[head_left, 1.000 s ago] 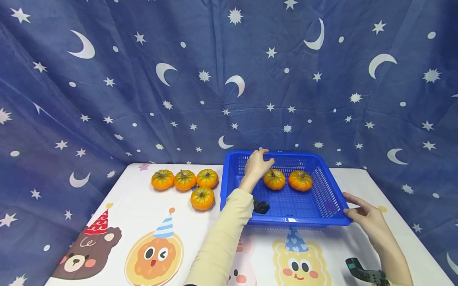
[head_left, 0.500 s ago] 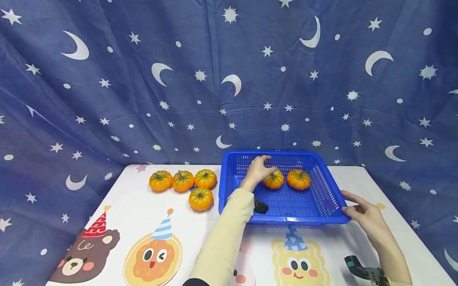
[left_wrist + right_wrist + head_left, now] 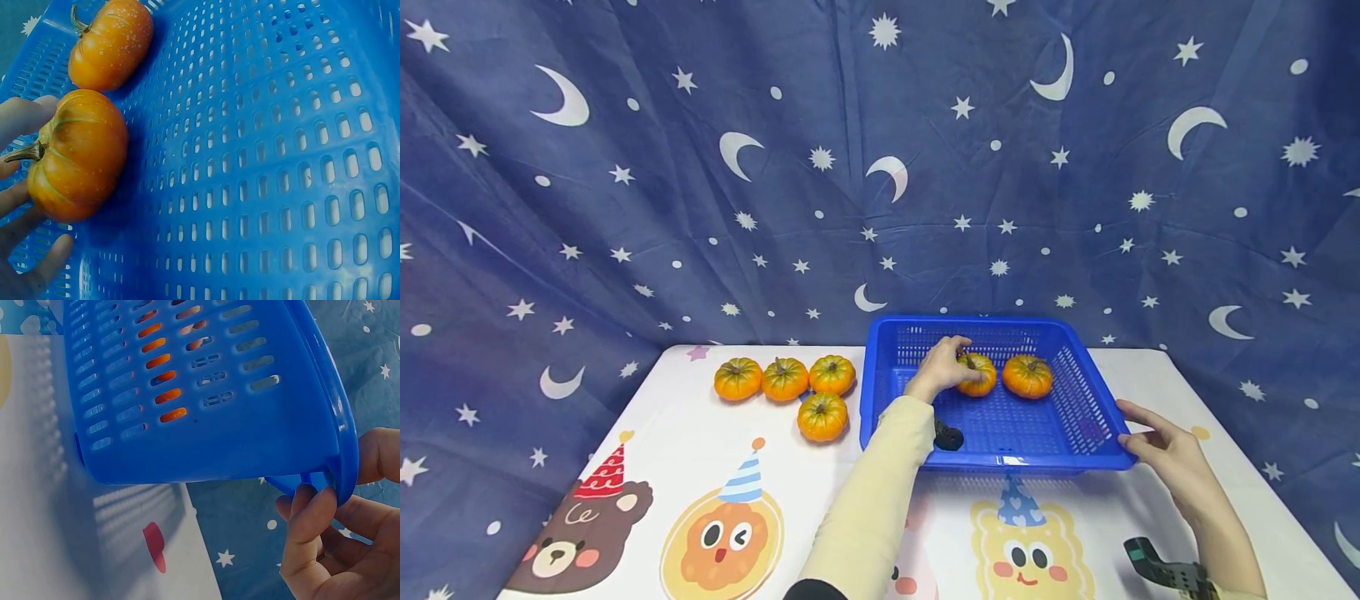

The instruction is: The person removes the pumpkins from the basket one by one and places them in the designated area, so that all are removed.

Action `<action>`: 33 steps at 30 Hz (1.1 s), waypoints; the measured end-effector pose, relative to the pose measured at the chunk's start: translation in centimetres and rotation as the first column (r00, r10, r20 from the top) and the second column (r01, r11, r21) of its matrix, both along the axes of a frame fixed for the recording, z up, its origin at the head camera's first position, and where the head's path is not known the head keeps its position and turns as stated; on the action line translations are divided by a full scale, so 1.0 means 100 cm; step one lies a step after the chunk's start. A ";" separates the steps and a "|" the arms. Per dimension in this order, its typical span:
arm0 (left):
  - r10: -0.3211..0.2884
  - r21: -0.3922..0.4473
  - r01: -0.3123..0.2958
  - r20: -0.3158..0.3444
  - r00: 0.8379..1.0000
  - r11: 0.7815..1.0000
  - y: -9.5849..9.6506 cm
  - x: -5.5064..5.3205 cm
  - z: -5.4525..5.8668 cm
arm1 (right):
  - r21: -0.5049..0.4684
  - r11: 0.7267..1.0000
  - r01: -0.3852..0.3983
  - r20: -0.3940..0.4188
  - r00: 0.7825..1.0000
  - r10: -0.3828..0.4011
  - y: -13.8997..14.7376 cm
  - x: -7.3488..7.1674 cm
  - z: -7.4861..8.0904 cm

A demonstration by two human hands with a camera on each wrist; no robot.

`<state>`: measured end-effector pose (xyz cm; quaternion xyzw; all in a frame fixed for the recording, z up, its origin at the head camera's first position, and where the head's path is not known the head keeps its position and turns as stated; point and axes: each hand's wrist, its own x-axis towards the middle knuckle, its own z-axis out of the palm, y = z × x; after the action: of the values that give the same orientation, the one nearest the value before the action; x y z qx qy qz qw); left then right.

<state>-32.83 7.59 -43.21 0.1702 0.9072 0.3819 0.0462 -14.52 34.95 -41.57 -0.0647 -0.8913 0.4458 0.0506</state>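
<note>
In the blue plastic basket [image 3: 1037, 462], two small orange pumpkins sit side by side at the back. My left hand [image 3: 938, 367] grips the left pumpkin [image 3: 90, 159], thumb on one side and fingers behind. Its stem points between my fingers in the left wrist view, where one fingertip [image 3: 57, 251] stands off the skin. The other pumpkin [image 3: 1027, 377] lies just to its right. My right hand [image 3: 1172, 457] holds the basket's right front corner, with thumb and fingers on the rim [image 3: 345, 444] in the right wrist view.
Several more pumpkins [image 3: 785, 380] are grouped on the white cartoon-print tablecloth [image 3: 700, 450], left of the basket. A blue curtain [image 3: 805, 183] with moons and stars hangs right behind the table. Black wrist devices [image 3: 1172, 575] are worn on both arms.
My left hand has come down and to the right, from above and beside the left pumpkin to around it. The right hand has stayed at the basket corner.
</note>
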 end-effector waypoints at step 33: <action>-0.093 -0.095 0.101 0.081 0.992 0.990 -0.004 0.005 0.001 | -0.015 1.000 0.002 -0.026 1.000 -0.002 0.000 0.000 -0.002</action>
<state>-32.33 7.16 -43.12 0.1969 0.9132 0.3402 0.1075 -14.48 34.96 -41.75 -0.0601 -0.8871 0.4534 0.0621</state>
